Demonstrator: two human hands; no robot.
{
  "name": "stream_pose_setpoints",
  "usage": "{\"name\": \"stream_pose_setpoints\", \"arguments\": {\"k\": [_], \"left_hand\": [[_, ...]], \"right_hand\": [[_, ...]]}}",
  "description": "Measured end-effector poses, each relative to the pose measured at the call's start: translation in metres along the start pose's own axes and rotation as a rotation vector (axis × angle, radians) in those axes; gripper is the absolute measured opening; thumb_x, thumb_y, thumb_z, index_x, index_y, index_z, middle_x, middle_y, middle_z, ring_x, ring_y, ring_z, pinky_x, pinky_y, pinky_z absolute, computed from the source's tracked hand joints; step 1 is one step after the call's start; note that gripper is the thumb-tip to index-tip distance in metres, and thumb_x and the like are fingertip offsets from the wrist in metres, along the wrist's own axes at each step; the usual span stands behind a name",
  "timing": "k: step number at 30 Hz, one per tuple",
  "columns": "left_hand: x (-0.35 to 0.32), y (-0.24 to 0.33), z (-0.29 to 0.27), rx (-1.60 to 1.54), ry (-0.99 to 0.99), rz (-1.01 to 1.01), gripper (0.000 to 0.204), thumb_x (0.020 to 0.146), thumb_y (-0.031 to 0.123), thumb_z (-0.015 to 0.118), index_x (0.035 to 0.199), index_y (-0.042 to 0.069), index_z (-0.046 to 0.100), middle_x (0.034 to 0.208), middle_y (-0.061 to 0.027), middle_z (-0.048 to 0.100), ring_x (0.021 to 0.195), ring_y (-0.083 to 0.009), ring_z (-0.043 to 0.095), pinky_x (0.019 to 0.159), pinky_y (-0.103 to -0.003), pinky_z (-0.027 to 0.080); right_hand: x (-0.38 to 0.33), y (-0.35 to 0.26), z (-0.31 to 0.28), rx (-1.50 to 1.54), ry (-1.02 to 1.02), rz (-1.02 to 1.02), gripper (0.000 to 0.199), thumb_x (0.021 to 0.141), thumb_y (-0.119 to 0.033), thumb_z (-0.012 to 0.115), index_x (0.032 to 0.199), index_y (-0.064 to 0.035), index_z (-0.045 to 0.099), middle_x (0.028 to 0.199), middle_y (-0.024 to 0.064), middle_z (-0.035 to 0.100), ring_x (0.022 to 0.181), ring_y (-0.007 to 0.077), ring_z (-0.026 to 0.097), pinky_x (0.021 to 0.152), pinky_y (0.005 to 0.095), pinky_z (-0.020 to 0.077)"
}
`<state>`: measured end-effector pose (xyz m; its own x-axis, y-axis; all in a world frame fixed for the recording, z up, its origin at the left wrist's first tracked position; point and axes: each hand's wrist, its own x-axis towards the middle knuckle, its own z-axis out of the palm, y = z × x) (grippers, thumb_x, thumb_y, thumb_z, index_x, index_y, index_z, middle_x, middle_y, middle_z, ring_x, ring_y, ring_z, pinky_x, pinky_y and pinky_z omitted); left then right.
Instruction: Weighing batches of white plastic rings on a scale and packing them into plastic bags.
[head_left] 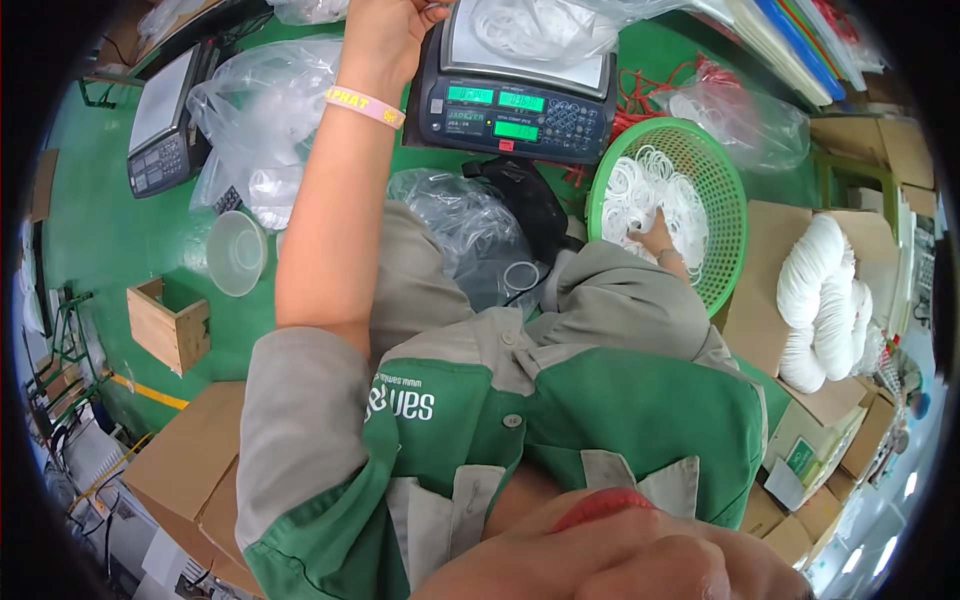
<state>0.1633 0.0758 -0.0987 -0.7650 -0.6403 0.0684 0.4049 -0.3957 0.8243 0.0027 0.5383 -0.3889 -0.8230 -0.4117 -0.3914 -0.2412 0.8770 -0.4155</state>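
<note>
My left arm reaches up the table, a pink wristband [365, 106] on the wrist. My left hand [385, 35] rests at the left edge of a dark digital weighing scale [520, 105]. Its fingers curl toward the scale's pan [530, 40], which holds a clear bag of white rings. The top edge of the picture cuts the fingertips off. My right hand [655, 235] comes out of a grey sleeve and sits in a green plastic basket [725, 195]. The fingers are buried among the loose white rubber rings [650, 190] there.
A second scale [165, 130] stands at the far left, with clear plastic bags [260, 110], a clear cup [236, 253] and a small wooden box [170, 325] near it. A crumpled bag [465, 225] lies mid-table. White bundled rings [825, 300] lie on cardboard boxes [770, 290] at the right.
</note>
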Motion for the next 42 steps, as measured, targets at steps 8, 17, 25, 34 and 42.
{"name": "stream_pose_setpoints", "arguments": {"k": [8,17,25,34,42], "left_hand": [[0.002,-0.003,0.002,0.066,0.037,-0.004,0.018,0.085,0.014,0.051,0.098,0.004,0.057,0.084,-0.0042,0.061,0.061,-0.0098,0.051,0.053,-0.021,0.041],[0.008,-0.005,0.003,0.061,0.028,-0.01,0.018,0.085,0.014,0.05,0.099,0.004,0.056,0.084,-0.0046,0.062,0.06,-0.0101,0.052,0.053,-0.021,0.041],[0.006,-0.003,0.001,0.068,0.035,0.007,0.019,0.085,0.013,0.049,0.099,0.004,0.056,0.085,-0.0053,0.062,0.061,-0.0099,0.052,0.054,-0.021,0.042],[0.006,-0.003,0.003,0.064,0.037,-0.009,0.019,0.085,0.014,0.049,0.099,0.005,0.056,0.085,-0.0047,0.062,0.061,-0.0095,0.051,0.054,-0.021,0.041],[0.005,0.004,0.002,0.075,0.038,0.007,0.022,0.083,0.016,0.05,0.102,0.005,0.054,0.085,-0.0043,0.061,0.062,-0.0093,0.049,0.055,-0.02,0.04]], "right_hand": [[-0.016,-0.025,0.005,-0.103,-0.185,0.101,0.06,0.063,-0.031,0.066,0.107,0.0059,0.05,0.101,0.0271,0.056,0.099,0.0369,0.053,0.085,0.0392,0.0419],[0.0,0.005,-0.029,0.249,0.373,0.173,0.029,0.072,-0.023,0.062,0.085,0.0016,0.054,0.069,0.0161,0.058,0.065,0.0287,0.058,0.064,0.0351,0.045],[-0.006,-0.006,-0.045,0.026,0.487,0.02,0.02,0.077,-0.022,0.058,0.075,-0.0013,0.058,0.066,0.0169,0.057,0.063,0.0301,0.055,0.062,0.0369,0.0438],[-0.019,-0.041,-0.065,0.547,0.373,0.24,0.021,0.078,-0.022,0.062,0.075,-0.0011,0.061,0.061,0.0044,0.057,0.053,0.0099,0.055,0.046,0.0241,0.043],[-0.014,-0.066,-0.109,0.859,0.156,0.187,0.018,0.082,-0.02,0.058,0.084,-0.0029,0.063,0.072,0.0001,0.056,0.059,0.0068,0.049,0.052,0.0207,0.0422]]}}
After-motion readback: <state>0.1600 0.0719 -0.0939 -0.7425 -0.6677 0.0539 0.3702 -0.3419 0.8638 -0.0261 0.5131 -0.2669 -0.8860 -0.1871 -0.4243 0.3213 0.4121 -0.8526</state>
